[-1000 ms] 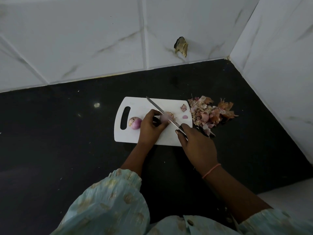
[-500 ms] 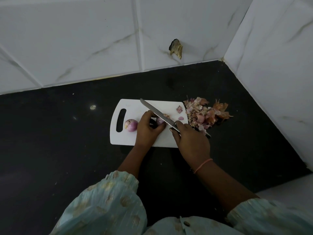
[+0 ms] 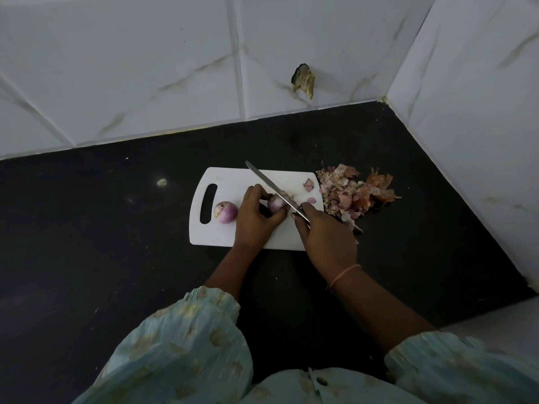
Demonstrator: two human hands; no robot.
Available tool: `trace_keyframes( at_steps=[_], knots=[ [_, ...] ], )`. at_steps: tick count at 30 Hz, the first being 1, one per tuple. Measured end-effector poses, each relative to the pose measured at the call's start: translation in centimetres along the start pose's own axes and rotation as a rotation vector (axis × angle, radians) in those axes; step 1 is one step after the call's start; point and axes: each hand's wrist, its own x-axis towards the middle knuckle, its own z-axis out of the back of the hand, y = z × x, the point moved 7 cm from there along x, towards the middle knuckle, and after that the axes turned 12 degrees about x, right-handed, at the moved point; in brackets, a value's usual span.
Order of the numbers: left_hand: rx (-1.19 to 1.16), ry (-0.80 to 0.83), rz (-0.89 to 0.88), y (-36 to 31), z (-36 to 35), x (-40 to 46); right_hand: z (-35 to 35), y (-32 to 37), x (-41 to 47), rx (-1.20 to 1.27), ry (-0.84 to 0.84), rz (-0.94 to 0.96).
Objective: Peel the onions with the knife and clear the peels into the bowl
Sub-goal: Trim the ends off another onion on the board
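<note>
A white cutting board [image 3: 233,176] lies on the black counter. My left hand [image 3: 256,220] holds a small purple onion [image 3: 275,203] down on the board. My right hand [image 3: 323,231] grips the handle of a knife [image 3: 271,185], whose blade lies across the top of that onion and points up-left. A second onion [image 3: 226,212], purple with a pale end, sits alone near the board's handle slot. Two small cut bits [image 3: 308,185] lie at the board's right end. A heap of onion peels [image 3: 350,193] lies on the counter just right of the board. No bowl is in view.
White tiled walls close the counter at the back and the right, meeting in a corner [image 3: 385,100]. A brown scrap [image 3: 303,80] sticks to the back wall. The black counter [image 3: 102,228] stretches wide to the left of the board.
The onion under my left hand shows more of its purple side now. The knife blade stays across it at about the same angle. The view has shifted slightly.
</note>
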Motion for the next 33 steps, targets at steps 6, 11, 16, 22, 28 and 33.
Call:
trace_keyframes(
  at_steps=[6, 11, 16, 22, 28, 33],
  knots=[
    [0.016, 0.003, 0.013, 0.0, 0.0, -0.2, 0.5, -0.7, -1.0, -0.016, -0.004, -0.018],
    [0.012, -0.001, 0.062, 0.4, 0.0, 0.0, -0.1, -0.1, -0.2, -0.006, 0.018, -0.032],
    [0.023, 0.008, 0.078, 0.7, 0.0, 0.0, 0.0, -0.6, -0.8, 0.049, 0.013, -0.05],
    [0.03, 0.02, 0.087, 0.8, 0.0, -0.1, -0.3, -0.8, -1.0, 0.065, 0.011, -0.048],
    [0.016, 0.004, 0.102, 0.7, 0.2, -0.7, -1.4, -3.5, -0.1, 0.131, 0.074, -0.124],
    [-0.067, -0.01, 0.11, 0.5, 0.3, -0.8, -0.9, -4.4, -0.2, 0.324, -0.001, -0.19]
  ],
)
